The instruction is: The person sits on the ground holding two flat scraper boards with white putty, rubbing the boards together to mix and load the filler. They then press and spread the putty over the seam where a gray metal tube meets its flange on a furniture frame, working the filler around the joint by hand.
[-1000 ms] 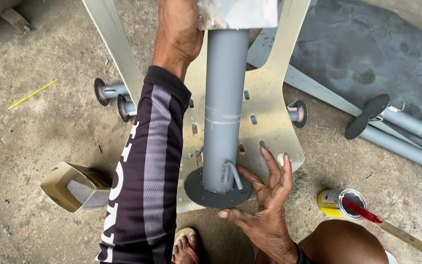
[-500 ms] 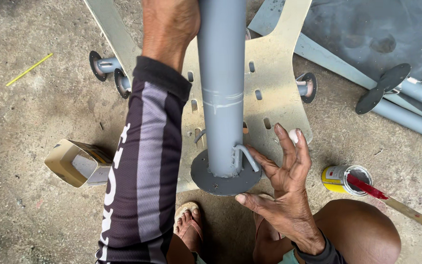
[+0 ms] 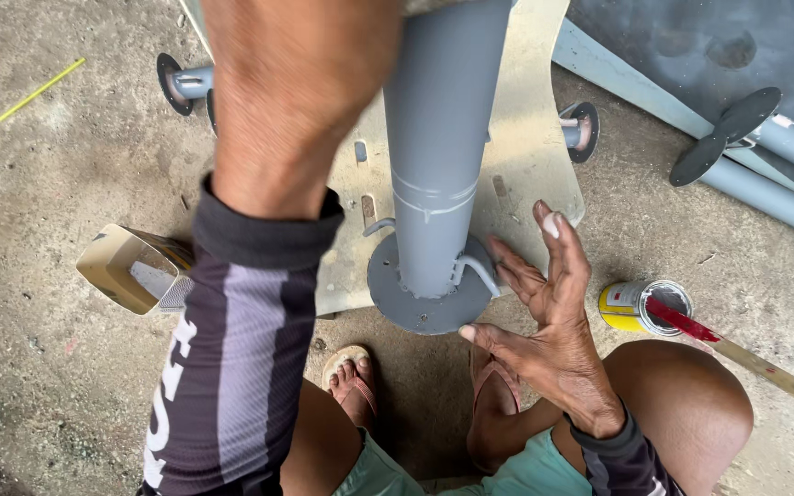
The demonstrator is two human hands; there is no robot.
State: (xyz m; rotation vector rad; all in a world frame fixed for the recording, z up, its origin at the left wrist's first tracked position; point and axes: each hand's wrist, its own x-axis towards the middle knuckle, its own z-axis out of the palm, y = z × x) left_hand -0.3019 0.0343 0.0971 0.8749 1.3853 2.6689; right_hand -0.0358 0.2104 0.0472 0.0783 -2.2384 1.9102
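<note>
Right hand [image 3: 544, 317] fingers spread, touching grey pole [image 3: 434, 156] base flange; left hand [image 3: 296, 92] grip unclear, too close.

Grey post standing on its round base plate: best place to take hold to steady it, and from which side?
Probably the plain shaft of the grey post, gripped around from the left, where the left hand already reaches up. It stands upright, smooth and round there. Low down, wire loops stick out above the round base plate, and the right hand rests spread beside it, fingers open.
</note>
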